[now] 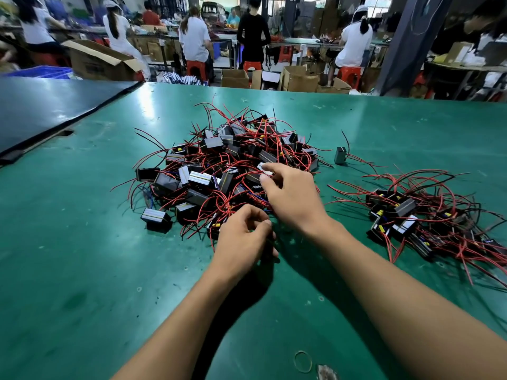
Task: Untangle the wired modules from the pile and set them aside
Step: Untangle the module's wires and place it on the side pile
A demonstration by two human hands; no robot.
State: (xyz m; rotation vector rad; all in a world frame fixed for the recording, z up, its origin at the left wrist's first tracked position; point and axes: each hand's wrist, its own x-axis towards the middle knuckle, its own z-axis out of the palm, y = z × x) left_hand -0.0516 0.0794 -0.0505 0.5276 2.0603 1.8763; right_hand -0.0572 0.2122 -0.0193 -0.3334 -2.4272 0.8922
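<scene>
A: Status?
B: Roughly a quarter done. Set-aside heap (428, 223) sits right of the hands; main pile (230, 165) in the centre is far bigger, wires knotted.
A: Hands?
B: Right hand (290, 196) pinches a module (261, 166) on the pile. Left hand (244, 237) is curled at its near edge; can't tell if it holds wire.
A: Site?
B: Scuffed green bench (82, 270). Factory floor, workers (193, 37) and cartons (299, 78) behind.

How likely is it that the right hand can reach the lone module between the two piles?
Probably yes: the lone module stands uncovered on the table, clear of the pile, nothing above it blocking the right hand.
</scene>
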